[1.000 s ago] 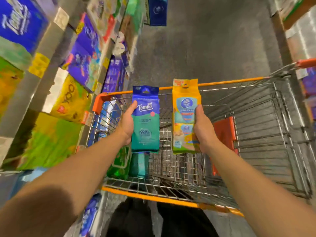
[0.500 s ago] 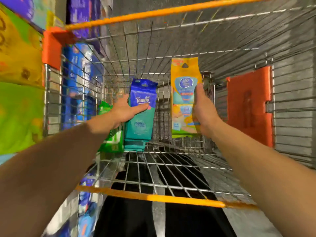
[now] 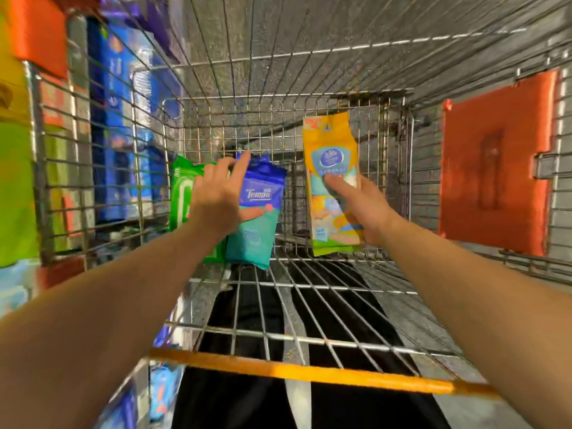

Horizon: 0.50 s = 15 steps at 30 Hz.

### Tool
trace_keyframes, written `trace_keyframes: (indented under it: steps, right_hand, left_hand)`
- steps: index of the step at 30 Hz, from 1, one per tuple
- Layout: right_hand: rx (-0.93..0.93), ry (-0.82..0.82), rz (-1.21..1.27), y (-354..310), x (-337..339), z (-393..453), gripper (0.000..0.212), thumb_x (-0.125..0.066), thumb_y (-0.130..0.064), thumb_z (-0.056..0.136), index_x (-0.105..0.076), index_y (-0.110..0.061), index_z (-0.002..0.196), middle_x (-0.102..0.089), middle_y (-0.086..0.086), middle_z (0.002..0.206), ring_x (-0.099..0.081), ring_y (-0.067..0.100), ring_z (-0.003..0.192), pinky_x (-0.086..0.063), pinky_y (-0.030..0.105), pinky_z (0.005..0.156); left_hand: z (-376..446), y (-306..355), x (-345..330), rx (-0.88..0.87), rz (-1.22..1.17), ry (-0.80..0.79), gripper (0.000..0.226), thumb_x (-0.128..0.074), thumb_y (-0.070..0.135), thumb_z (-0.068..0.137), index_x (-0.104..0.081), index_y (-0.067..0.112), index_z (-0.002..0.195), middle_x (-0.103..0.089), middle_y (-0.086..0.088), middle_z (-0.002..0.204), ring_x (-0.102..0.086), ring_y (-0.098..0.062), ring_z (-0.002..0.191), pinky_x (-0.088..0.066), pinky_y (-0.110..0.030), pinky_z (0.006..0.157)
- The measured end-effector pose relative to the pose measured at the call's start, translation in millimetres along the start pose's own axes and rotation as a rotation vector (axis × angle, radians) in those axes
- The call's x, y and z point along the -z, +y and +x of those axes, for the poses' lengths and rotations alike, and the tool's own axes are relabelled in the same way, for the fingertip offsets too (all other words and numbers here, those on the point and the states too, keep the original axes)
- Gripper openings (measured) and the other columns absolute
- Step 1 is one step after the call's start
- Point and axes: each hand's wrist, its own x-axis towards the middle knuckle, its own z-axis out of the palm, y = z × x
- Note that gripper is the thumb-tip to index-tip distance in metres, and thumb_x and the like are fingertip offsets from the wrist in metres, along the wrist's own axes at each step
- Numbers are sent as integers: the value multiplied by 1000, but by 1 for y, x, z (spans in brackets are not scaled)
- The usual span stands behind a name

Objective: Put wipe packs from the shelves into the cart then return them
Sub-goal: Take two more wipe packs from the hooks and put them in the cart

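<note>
Lowered deeper into the cart (image 3: 309, 337): blue Tempo pack (image 3: 258, 212), held by left hand (image 3: 221, 198) beside green pack (image 3: 182, 193); yellow pack (image 3: 332, 156), gripped upright by right hand (image 3: 363, 209).

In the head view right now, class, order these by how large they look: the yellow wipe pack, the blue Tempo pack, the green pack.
1. yellow wipe pack
2. blue Tempo pack, partly covered by the left hand
3. green pack, mostly hidden, so its true size is unsure
</note>
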Motion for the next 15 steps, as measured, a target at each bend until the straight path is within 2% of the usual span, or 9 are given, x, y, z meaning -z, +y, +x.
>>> trace_keyframes:
  steps: [2,3,5,6,8,10,12,13,15]
  right_hand:
    - [-45,-7,9,2,-6,6,39,-72,-40,92,-64,-23,126,-76,-9,83,-68,6,56,-56,28,51]
    - [-79,-13,21,3,-9,8,44,-75,-44,88,-65,-23,125,-75,-5,76,-63,10,54,-60,32,55]
    - [-127,-6,19,12,-12,17,61,-84,-53,73,-67,-22,123,-77,12,88,-57,21,69,-64,50,76]
    - [-142,1,7,16,-14,20,64,-86,-53,70,-68,-21,122,-77,13,88,-57,23,70,-61,53,83]
    - [-161,-1,6,28,-14,30,55,-86,-45,76,-70,-16,120,-76,1,75,-65,22,68,-60,53,88]
    - [-201,-27,5,35,-17,32,44,-84,-36,81,-71,-12,116,-79,-2,79,-75,24,78,-63,52,82]
    - [-222,-24,-31,40,-22,37,38,-84,-33,81,-70,-10,108,-77,-2,74,-75,21,72,-63,37,65]
    - [-220,-4,-56,41,-26,39,42,-87,-34,79,-66,-10,106,-74,-3,69,-69,19,63,-59,32,59]
    - [-201,47,-76,46,-33,46,64,-92,-38,69,-53,-11,112,-64,4,72,-56,22,65,-53,37,63]
  left_hand:
    - [0,-6,6,-2,-96,-5,113,-59,84,65,-41,13,152,-57,-16,120,-57,-34,94,-51,-45,74]
    - [0,-7,10,0,-151,-6,111,-65,79,65,-42,13,152,-56,-16,120,-56,-34,96,-51,-45,78]
    - [2,-5,15,-52,-171,-17,101,-75,66,67,-45,17,150,-56,-16,124,-55,-35,103,-51,-45,83]
    - [4,-3,15,-113,-132,-10,96,-77,61,69,-47,19,150,-57,-16,128,-56,-36,107,-52,-47,86]
    - [8,0,15,-251,-45,-67,93,-75,60,69,-46,26,150,-54,-14,141,-54,-36,122,-49,-49,93]
    - [11,3,13,-331,25,-213,98,-77,62,66,-43,30,152,-45,-13,153,-47,-34,134,-46,-50,100]
    - [11,2,11,-272,72,-302,100,-78,66,67,-38,34,154,-42,-9,156,-43,-31,139,-41,-50,104]
    - [10,-1,11,-227,68,-313,101,-77,68,67,-37,36,154,-43,-7,155,-43,-30,139,-39,-49,105]
    - [6,-7,10,-185,35,-295,102,-78,68,64,-40,35,152,-49,-7,150,-47,-31,134,-40,-49,104]
